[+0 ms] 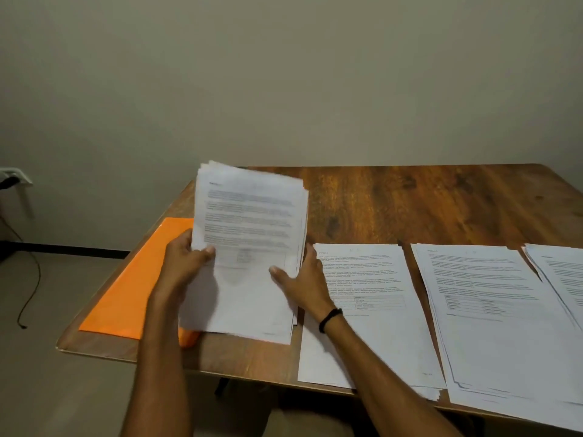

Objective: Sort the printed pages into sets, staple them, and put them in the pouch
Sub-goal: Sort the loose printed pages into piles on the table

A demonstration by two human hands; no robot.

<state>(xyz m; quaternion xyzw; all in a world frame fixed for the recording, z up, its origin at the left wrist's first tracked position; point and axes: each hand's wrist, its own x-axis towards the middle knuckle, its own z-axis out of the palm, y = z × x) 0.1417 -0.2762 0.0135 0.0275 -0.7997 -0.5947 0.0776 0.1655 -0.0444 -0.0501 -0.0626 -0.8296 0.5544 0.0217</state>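
Note:
A thick stack of printed pages [252, 234] is tilted up above the left part of the wooden table [441, 203]. My left hand [184, 263] grips its left edge, thumb on the front sheet. My right hand [303, 279] holds the stack's lower right edge, thumb across the front. An orange pouch [135, 285] lies flat on the table under and left of the stack. To the right lie three paper piles: one [372, 310] beside my right wrist, a second [492, 316] further right, and a third [564, 272] cut off by the frame edge.
A small orange object [188, 338] peeks out under the held stack near the table's front edge. The far half of the table shows bare wood. A wall socket [14, 176] and a black cable [30, 279] are at the left, off the table.

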